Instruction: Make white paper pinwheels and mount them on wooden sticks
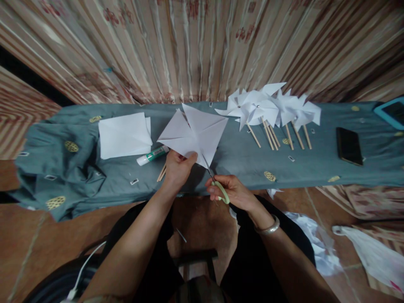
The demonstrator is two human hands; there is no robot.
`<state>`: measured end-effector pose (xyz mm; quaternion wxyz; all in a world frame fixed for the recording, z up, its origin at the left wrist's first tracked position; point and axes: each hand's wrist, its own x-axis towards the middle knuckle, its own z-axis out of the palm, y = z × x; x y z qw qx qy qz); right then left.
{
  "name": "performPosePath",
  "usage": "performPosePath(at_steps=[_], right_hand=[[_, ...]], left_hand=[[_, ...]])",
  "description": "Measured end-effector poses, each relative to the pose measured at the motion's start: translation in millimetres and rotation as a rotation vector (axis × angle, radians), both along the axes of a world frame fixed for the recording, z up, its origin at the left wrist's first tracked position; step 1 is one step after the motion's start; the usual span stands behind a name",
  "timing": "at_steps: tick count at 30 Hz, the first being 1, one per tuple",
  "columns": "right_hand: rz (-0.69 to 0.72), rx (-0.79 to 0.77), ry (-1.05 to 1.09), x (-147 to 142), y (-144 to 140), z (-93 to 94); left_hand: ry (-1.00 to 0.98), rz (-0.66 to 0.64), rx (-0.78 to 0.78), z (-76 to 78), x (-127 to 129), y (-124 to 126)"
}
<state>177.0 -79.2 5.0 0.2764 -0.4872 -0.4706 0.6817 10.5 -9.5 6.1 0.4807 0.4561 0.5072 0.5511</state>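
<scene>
My left hand [179, 167] pinches the lower edge of a white square sheet of paper [197, 132], thumb on top. Cuts run from the sheet's corners in toward its middle. My right hand [229, 190] is closed around scissors [223, 192] with pale green handles, and their blades sit at the sheet's lower corner. Left of the sheet lie a stack of white paper [124, 136] and a glue stick [153, 155] with a green and white label. A few wooden sticks [162, 172] show partly behind my left hand.
Several white paper pinwheels [261, 107] on wooden sticks lie at the right on the green cloth [246, 162]. Beyond them are a dark phone [349, 146] and a blue-edged device [391, 113]. A pleated curtain [195, 50] hangs behind. White plastic bags [372, 256] lie on the floor.
</scene>
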Motion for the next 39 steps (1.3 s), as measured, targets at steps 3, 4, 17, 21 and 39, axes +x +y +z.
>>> performPosePath(at_steps=[3, 4, 17, 21, 39], right_hand=[[-0.013, 0.008, 0.016, -0.1, -0.4, -1.9], [-0.015, 0.008, 0.020, -0.2, -0.5, -2.5], [-0.047, 0.015, 0.014, -0.2, -0.9, -3.0], [-0.041, 0.039, -0.002, 0.8, -1.3, -4.6], [-0.105, -0.047, 0.037, -3.8, 2.0, -0.4]], left_hand=[[0.016, 0.003, -0.002, 1.2, -0.5, 0.1], [0.020, 0.005, -0.003, 1.4, -0.7, 0.1], [-0.008, -0.028, 0.012, -0.7, 1.4, -1.5], [-0.004, -0.045, 0.007, 1.6, 2.4, -3.7], [0.001, -0.048, -0.007, 1.0, 1.5, -5.5]])
